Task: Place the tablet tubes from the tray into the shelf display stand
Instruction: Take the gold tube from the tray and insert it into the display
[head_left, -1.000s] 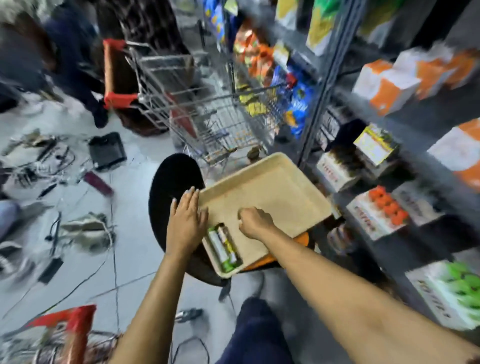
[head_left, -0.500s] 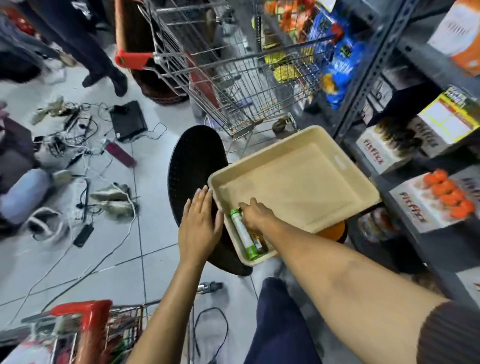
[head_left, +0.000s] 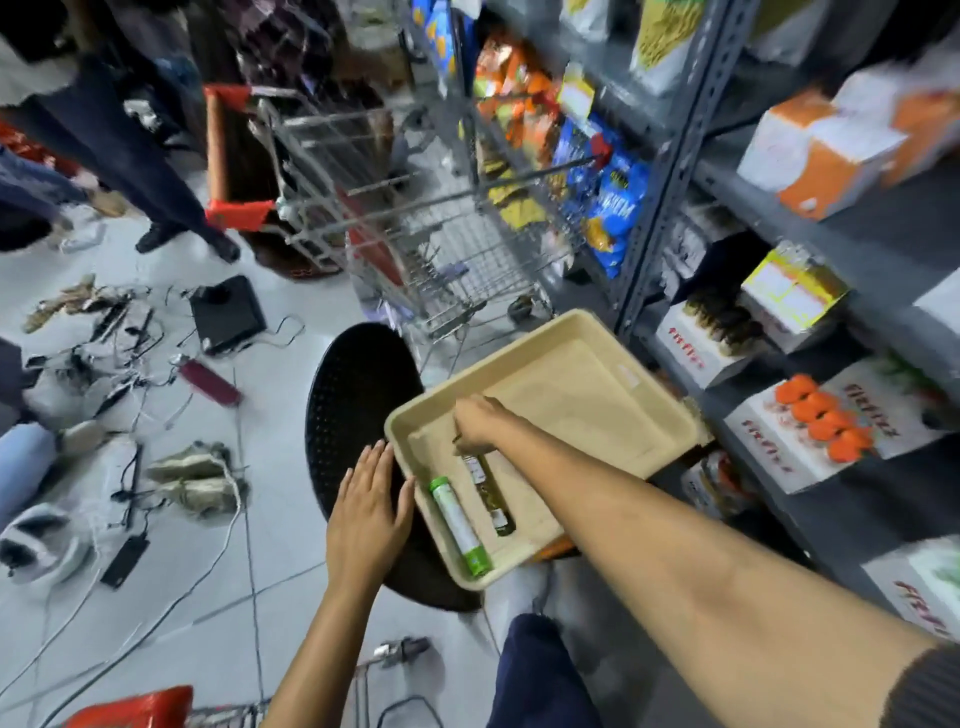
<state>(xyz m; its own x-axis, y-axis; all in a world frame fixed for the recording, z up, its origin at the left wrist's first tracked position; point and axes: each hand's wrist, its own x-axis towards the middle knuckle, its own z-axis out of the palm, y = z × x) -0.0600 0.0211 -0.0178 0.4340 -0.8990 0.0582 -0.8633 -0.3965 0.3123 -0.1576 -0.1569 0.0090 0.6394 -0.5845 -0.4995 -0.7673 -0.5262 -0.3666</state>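
Observation:
A beige tray (head_left: 587, 379) rests on a black round stool (head_left: 358, 395). Two tablet tubes lie in its near corner: a white tube with green ends (head_left: 460, 525) and an olive-yellow tube (head_left: 491, 499) beside it. My right hand (head_left: 478, 423) reaches into the tray, fingers curled over the far end of the olive-yellow tube. My left hand (head_left: 369, 504) lies flat and open on the stool, fingers touching the tray's left rim. On the shelf to the right stand display boxes, one with orange-capped tubes (head_left: 821, 421) and one with dark-capped tubes (head_left: 722, 325).
A wire shopping cart (head_left: 415, 234) stands just beyond the stool. The grey shelf upright (head_left: 660, 197) is right of the tray. Cables, shoes and a black device (head_left: 226, 312) litter the floor on the left. People's legs (head_left: 156, 171) stand at the far left.
My right hand has slid from the tubes' middle to their far end, uncovering the olive-yellow tube. My left hand stays flat by the tray. The view has tilted.

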